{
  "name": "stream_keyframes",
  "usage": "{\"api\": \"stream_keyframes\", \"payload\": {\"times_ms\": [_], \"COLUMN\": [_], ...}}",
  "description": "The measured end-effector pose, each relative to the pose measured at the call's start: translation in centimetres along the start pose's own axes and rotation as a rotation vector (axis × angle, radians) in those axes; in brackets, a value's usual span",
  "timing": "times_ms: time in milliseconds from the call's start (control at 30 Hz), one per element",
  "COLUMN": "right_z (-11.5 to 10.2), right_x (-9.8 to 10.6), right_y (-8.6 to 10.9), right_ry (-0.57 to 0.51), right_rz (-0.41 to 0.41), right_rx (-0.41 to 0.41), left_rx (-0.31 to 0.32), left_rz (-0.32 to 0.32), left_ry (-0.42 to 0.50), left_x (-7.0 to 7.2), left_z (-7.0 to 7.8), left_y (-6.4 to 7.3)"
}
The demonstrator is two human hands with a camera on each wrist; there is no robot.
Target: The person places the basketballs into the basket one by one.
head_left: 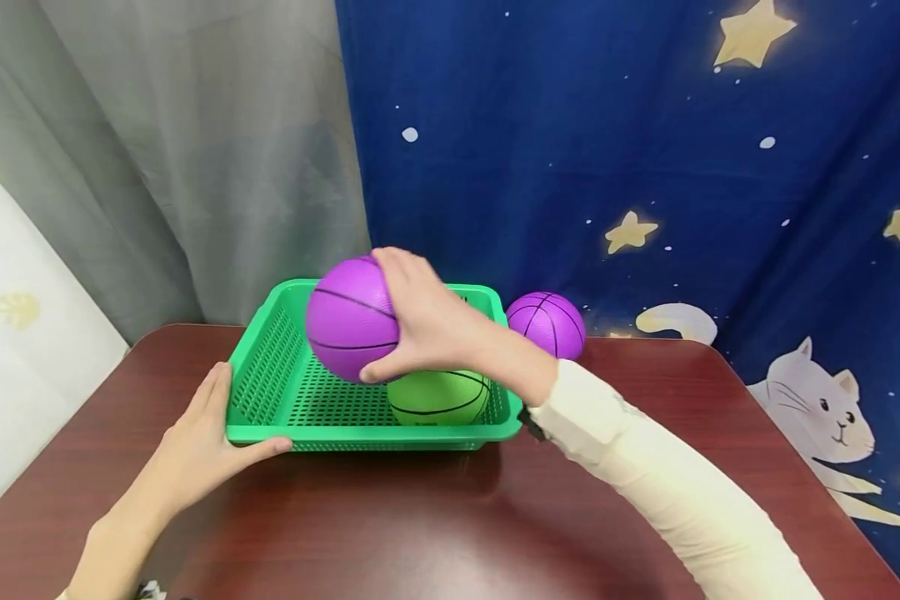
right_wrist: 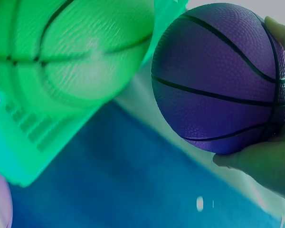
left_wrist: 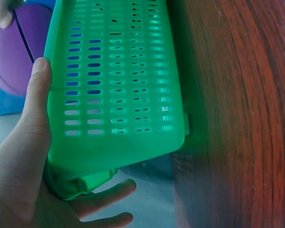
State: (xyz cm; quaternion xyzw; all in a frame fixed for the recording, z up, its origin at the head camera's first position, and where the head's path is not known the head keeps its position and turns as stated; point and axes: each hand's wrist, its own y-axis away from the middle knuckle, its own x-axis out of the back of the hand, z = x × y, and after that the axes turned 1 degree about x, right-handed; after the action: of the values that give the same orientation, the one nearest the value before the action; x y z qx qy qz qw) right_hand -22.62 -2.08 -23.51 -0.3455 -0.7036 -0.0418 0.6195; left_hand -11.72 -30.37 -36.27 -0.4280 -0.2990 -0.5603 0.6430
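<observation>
Held in my right hand (head_left: 427,312) is a purple mini basketball (head_left: 348,317), above the left and middle part of a green plastic basket (head_left: 375,433). In the right wrist view the thumb and fingers grip the purple ball (right_wrist: 218,80) from one side. A green mini basketball (head_left: 442,398) lies inside the basket at its right, partly hidden behind the right hand. My left hand (head_left: 202,442) holds the basket's front left corner. Its thumb lies along the front rim, as the left wrist view also shows, and its fingers are at the left side.
Another purple ball (head_left: 547,323) sits on the table just right of the basket, near the back edge. The dark red wooden table (head_left: 390,525) extends around the basket. Behind it hang a grey curtain (head_left: 232,150) and a blue curtain (head_left: 510,167) with stars.
</observation>
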Motion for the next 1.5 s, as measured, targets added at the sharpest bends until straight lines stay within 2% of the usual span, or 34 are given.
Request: {"api": "stream_keyframes", "payload": {"times_ms": [200,533,733,967,1100,1300,1500], "right_z": [-1.6,-1.9,-1.9,-3.0,-2.9,-3.1,-2.9], "right_x": [-2.5,-5.9,-7.5,-8.5,-8.8,-8.5,-7.6], "right_y": [-2.7,-4.8,-5.3,-5.7,-5.3,-5.0,-4.6], "right_ry": [0.064,0.139,0.169,0.234,0.276,0.189,0.101], "right_rz": [-0.184,-0.343,-0.407,-0.497,-0.566,-0.622,-0.603], "right_rx": [-0.002,-0.057,-0.074,-0.045,-0.097,-0.184,-0.191], "left_rx": [-0.002,-0.004,-0.013,-0.037,-0.046,-0.025,-0.018], "left_rz": [0.003,-0.005,0.006,0.036,0.037,0.026,0.024], "left_ry": [-0.014,-0.007,-0.005,0.013,0.016,0.008,0.001], "left_x": [0.3,0.1,0.0,0.0,-0.1,-0.3,-0.1], "left_z": [0.4,0.4,0.3,0.3,0.5,0.5,0.6], "left_y": [0.0,0.2,0.5,0.4,0.2,0.4,0.5]}}
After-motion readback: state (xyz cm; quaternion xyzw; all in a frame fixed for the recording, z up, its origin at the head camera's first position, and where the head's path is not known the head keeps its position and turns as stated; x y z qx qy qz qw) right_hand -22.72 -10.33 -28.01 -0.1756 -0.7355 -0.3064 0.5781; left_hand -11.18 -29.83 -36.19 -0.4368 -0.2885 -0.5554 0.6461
